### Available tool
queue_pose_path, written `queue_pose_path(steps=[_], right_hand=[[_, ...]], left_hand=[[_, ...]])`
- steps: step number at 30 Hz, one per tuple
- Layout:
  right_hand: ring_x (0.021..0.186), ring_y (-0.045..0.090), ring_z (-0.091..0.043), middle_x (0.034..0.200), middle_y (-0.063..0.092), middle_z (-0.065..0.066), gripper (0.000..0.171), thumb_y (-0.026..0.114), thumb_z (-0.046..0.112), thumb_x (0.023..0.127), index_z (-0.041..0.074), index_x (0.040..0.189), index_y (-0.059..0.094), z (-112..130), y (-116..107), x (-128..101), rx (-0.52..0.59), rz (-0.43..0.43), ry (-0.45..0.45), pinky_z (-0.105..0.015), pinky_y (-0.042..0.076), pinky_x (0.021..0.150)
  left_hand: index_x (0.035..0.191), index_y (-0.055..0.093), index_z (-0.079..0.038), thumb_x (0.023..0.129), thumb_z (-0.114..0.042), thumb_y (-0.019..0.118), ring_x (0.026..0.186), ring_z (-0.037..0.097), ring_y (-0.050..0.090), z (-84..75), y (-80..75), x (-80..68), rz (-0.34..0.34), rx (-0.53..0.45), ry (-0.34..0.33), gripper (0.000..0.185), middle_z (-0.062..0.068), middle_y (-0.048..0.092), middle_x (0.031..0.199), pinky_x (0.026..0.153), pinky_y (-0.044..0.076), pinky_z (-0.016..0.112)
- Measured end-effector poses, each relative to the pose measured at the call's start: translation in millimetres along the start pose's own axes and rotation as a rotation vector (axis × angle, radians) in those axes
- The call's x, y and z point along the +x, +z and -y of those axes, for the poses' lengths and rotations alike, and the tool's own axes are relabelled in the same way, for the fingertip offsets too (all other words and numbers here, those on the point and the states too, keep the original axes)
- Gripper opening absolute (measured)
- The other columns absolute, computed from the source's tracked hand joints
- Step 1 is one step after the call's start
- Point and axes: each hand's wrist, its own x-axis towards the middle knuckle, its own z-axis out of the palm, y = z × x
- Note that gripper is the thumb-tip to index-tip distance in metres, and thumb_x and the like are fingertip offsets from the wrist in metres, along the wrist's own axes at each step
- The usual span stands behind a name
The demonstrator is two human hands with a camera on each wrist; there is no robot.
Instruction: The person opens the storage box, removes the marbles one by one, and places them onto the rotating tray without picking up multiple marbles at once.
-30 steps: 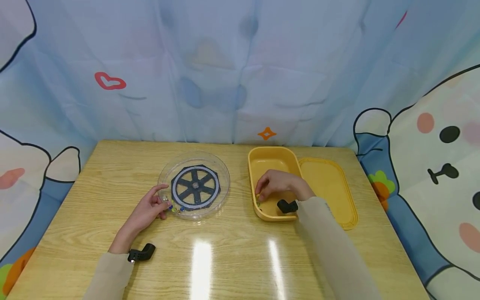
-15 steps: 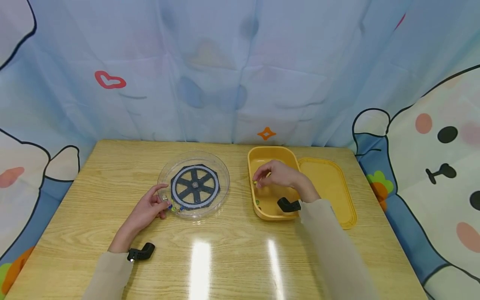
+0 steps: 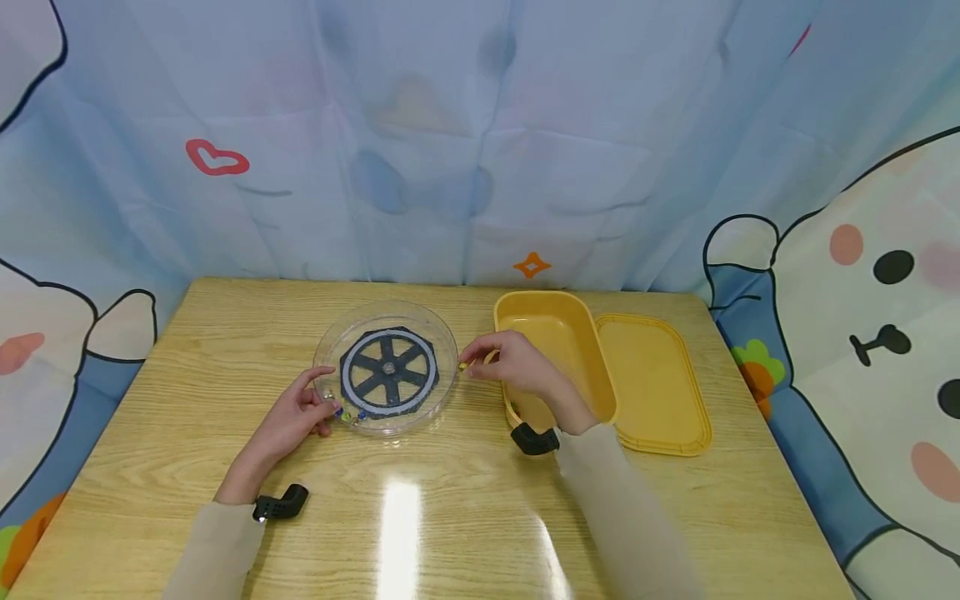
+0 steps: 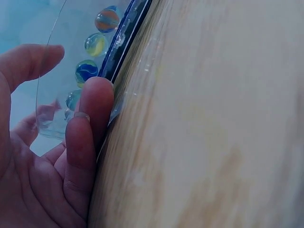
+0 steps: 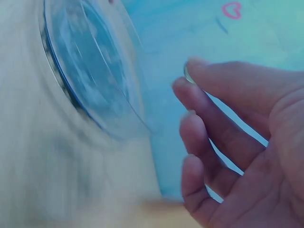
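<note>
A clear round plastic dish (image 3: 448, 342) with a dark spoked wheel pattern (image 3: 389, 369) on its base sits left of centre on the table. Several glass marbles (image 4: 96, 44) rest along its near-left edge. My left hand (image 3: 288, 421) grips the dish's rim there, thumb and fingers either side of the wall. Between thumb and index fingertip, my right hand (image 3: 517, 365) pinches a small yellowish marble (image 3: 462, 367), held just off the dish's right side. In the right wrist view, the fingertips mostly cover this marble (image 5: 189, 75).
A yellow rectangular box (image 3: 551, 310) stands right of the dish, partly beneath my right forearm. Its yellow lid (image 3: 660, 383) lies flat beside it. Behind the wooden table (image 3: 247, 333) hangs a blue patterned curtain (image 3: 450, 150).
My right hand has lifted the marble out of the yellow box and carried it left to the dish's right side. The left hand stays at the dish's rim.
</note>
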Motion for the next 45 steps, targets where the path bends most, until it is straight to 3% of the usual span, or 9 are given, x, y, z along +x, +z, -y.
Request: queue_pose_path(steps=[10, 19, 28, 45], right_hand=[[0.085, 0.06, -0.017, 0.094, 0.069, -0.002, 0.015, 0.073, 0.011, 0.091, 0.004, 0.105, 0.075, 11.4, 43.6, 13.8, 0.048, -0.082, -0.087, -0.032, 0.052, 0.071], [0.084, 0.061, -0.014, 0.094, 0.069, 0.001, 0.015, 0.077, 0.014, 0.089, 0.009, 0.102, 0.076, 12.9, 61.8, 17.2, 0.053, -0.137, -0.048, -0.029, 0.051, 0.068], [0.083, 0.06, -0.017, 0.09, 0.067, 0.003, 0.013, 0.078, 0.014, 0.088, 0.011, 0.1, 0.076, 11.8, 67.8, 18.7, 0.056, -0.136, -0.014, -0.028, 0.051, 0.068], [0.09, 0.059, -0.018, 0.103, 0.07, -0.001, 0.023, 0.075, 0.013, 0.091, 0.003, 0.111, 0.074, 12.8, 61.1, 17.3, 0.086, -0.092, 0.002, -0.029, 0.051, 0.072]], left_hand=[[0.15, 0.036, -0.006, 0.096, -0.005, 0.064, 0.063, 0.024, 0.063, -2.3, 0.4, -2.3, -0.009, 0.014, 0.003, 0.061, 0.015, 0.055, 0.08, 0.061, 0.055, 0.032], [0.149, 0.037, -0.007, 0.097, -0.006, 0.063, 0.063, 0.023, 0.064, 2.0, 0.0, 2.1, -0.001, 0.023, 0.004, 0.059, 0.014, 0.055, 0.079, 0.061, 0.056, 0.033], [0.15, 0.036, -0.007, 0.097, -0.007, 0.064, 0.062, 0.024, 0.063, 0.0, -0.5, 0.5, -0.001, 0.009, 0.005, 0.061, 0.015, 0.055, 0.079, 0.06, 0.055, 0.032], [0.15, 0.036, -0.007, 0.097, -0.005, 0.064, 0.061, 0.022, 0.063, 2.7, 0.3, 0.9, -0.006, 0.002, 0.007, 0.06, 0.014, 0.054, 0.078, 0.06, 0.055, 0.031]])
